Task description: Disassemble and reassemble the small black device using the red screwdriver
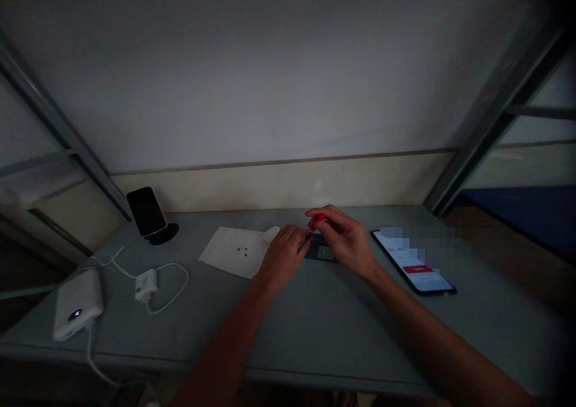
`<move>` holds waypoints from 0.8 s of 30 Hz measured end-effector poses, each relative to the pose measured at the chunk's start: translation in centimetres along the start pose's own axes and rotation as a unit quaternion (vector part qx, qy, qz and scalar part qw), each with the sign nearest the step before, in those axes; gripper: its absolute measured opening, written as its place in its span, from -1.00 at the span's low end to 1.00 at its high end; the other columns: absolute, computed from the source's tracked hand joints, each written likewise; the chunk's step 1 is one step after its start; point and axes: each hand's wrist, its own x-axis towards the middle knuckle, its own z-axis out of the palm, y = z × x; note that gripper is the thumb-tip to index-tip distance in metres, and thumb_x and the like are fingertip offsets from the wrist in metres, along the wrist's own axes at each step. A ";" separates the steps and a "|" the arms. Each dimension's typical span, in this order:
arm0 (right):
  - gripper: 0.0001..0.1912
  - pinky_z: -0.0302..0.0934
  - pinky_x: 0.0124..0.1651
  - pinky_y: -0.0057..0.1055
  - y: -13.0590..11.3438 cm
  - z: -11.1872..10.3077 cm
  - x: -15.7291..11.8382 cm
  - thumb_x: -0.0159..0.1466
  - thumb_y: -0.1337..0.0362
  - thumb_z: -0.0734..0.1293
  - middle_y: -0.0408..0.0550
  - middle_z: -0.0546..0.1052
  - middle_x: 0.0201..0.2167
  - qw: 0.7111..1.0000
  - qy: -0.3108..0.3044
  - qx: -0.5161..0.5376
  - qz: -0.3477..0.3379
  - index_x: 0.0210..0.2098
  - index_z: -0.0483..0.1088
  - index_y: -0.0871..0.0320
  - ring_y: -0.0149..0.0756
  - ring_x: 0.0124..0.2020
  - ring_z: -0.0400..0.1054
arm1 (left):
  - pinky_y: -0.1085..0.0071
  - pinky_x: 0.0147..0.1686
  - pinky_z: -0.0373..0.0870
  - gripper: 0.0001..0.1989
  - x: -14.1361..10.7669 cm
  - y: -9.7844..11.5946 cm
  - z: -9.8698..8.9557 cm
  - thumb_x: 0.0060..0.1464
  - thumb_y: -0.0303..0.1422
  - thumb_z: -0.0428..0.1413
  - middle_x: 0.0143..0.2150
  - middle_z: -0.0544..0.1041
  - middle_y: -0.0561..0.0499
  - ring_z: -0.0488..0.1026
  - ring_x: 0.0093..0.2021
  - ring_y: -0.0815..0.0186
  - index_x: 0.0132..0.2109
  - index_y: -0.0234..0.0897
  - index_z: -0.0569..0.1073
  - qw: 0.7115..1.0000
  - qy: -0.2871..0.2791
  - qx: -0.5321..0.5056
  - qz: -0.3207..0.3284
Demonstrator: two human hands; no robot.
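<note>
Red tool [320, 217] is pinched in the fingers [332, 211] of the right hand [350, 240]; the left hand [283, 250] is curled by the dark device [318, 252], grip can't really be told. That device's lying flat on the bench [310, 323], partly hidden by both hands. If it's poorly braced, the tool could slip and scratch it. Tiny dark bits [245, 252] could be scattered if the loose paper [225, 248] gets bumped.
</note>
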 end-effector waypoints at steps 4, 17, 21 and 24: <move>-0.79 0.39 -0.17 -0.33 -0.2 -0.1 0.1 0.41 0.16 0.33 -0.05 0.51 -0.23 1.000 0.007 -0.010 -0.006 -0.05 0.58 0.02 -0.26 -0.21 0.44 | 0.20 -0.01 0.40 -0.82 0.0 -0.1 -0.2 0.43 -0.30 -0.03 -0.17 0.51 -0.07 0.46 -0.09 0.16 -0.09 -0.24 0.44 1.000 -0.016 0.003 0.003; -0.79 0.39 -0.16 -0.31 -0.7 -0.2 0.1 0.42 0.22 0.32 -0.05 0.53 -0.25 0.999 -0.002 -0.031 -0.036 -0.04 0.57 0.05 -0.27 -0.23 0.46 | 0.19 0.01 0.40 -0.83 0.0 -0.2 -0.5 0.41 -0.27 0.02 -0.15 0.52 -0.07 0.47 -0.09 0.17 -0.03 -0.24 0.44 1.000 -0.019 0.000 -0.008; -0.79 0.39 -0.16 -0.32 -0.5 -0.2 0.1 0.41 0.24 0.32 -0.04 0.53 -0.23 0.999 0.002 -0.032 -0.033 -0.04 0.57 0.07 -0.27 -0.23 0.46 | 0.23 0.01 0.40 -0.82 0.0 -0.5 -0.2 0.41 -0.28 0.02 -0.13 0.52 -0.06 0.47 -0.08 0.19 -0.04 -0.23 0.47 0.998 -0.013 -0.044 -0.036; -0.78 0.41 -0.16 -0.32 -0.1 -0.2 0.1 0.40 0.23 0.33 -0.04 0.53 -0.23 0.999 0.006 -0.025 -0.025 -0.03 0.58 0.06 -0.27 -0.21 0.47 | 0.27 -0.01 0.40 -0.84 0.1 -0.7 0.1 0.39 -0.31 0.05 -0.15 0.52 -0.05 0.47 -0.11 0.21 -0.07 -0.24 0.50 0.993 -0.006 -0.100 -0.063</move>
